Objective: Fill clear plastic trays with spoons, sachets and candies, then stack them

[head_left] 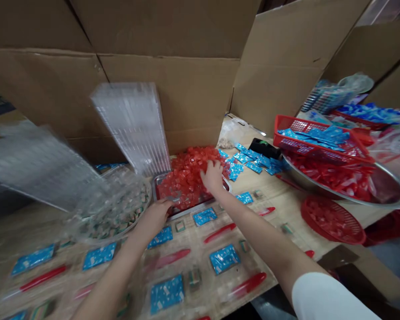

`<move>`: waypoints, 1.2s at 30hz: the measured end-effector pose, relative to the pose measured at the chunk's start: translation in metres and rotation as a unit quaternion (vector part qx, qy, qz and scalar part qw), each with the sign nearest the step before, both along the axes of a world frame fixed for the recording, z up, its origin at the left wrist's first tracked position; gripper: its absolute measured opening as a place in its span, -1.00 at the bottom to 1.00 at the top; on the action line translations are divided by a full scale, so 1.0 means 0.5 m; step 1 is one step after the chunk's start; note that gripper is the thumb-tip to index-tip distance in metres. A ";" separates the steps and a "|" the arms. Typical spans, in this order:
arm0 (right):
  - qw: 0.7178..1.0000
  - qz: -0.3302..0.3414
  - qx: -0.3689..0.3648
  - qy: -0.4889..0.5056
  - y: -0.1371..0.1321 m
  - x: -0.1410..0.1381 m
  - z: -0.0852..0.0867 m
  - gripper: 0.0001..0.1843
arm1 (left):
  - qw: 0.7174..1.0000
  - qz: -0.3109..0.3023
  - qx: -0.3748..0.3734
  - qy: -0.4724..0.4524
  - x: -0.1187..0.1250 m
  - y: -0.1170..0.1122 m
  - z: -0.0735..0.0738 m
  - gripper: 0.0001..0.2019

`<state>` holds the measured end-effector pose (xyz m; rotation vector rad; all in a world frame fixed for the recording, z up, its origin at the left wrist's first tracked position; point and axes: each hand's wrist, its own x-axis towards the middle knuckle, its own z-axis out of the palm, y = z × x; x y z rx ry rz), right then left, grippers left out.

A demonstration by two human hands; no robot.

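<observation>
A heap of small translucent red plastic pieces [186,178] is held in a shallow rectangular steel tray [186,212] near the centre of the view. The right hand [213,176] is laid open on the heap, with its fingers spread. The left hand [153,218] is placed apart at the tray's near rim; whether it is clamped cannot be told. A blurred stack of clear plastic blister sheets [130,124] is seen at 11 o'clock from the tray, flat blue sachets [162,237] at 6 o'clock on a pale surface [286,222], and a large steel bowl [386,200] at 3 o'clock.
</observation>
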<state>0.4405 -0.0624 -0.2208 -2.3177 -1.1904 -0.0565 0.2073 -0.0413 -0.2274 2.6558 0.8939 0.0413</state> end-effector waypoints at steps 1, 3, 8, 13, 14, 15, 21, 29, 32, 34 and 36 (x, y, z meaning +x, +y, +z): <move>1.000 0.021 0.003 -0.006 -0.006 -0.023 -0.001 -0.54 | 1.000 0.003 0.002 -0.004 0.001 0.000 -0.001 -0.63; 0.997 0.071 0.007 -0.017 -0.018 -0.071 -0.004 -0.52 | 1.000 0.010 0.007 -0.010 0.003 -0.001 -0.002 -0.66; 0.971 0.237 -0.016 -0.027 -0.044 -0.143 -0.001 -0.46 | 0.998 0.042 0.024 -0.026 0.008 -0.006 0.002 -0.74; 0.970 0.241 -0.003 -0.031 -0.065 -0.061 0.035 -0.60 | 0.995 0.087 0.029 -0.033 0.017 -0.009 0.000 -0.73; 0.980 0.197 -0.021 -0.031 -0.068 -0.032 0.039 -0.65 | 0.995 0.093 0.028 -0.034 0.020 -0.009 -0.001 -0.73; 0.985 0.167 -0.033 -0.031 -0.071 -0.004 0.039 -0.69 | 0.994 0.098 0.027 -0.034 0.023 -0.009 -0.002 -0.73; 0.988 0.147 -0.055 -0.009 -0.068 0.082 0.006 -0.79 | 0.992 0.109 0.038 -0.052 0.005 -0.035 0.030 -0.64; 0.950 0.250 0.028 0.182 -0.145 -0.054 0.063 -0.84 | 0.931 0.161 -0.171 -0.281 -0.040 -0.155 0.080 -0.68; 0.879 0.355 0.041 0.315 -0.216 -0.142 0.084 -0.90 | 0.875 0.162 -0.272 -0.367 -0.021 -0.189 0.085 -0.64; 0.874 0.347 0.048 0.338 -0.255 -0.179 0.087 -0.89 | 0.849 0.175 -0.305 -0.394 -0.016 -0.210 0.084 -0.73; 0.883 0.338 0.055 0.320 -0.286 -0.198 0.084 -0.86 | 0.840 0.192 -0.309 -0.403 -0.022 -0.233 0.075 -0.79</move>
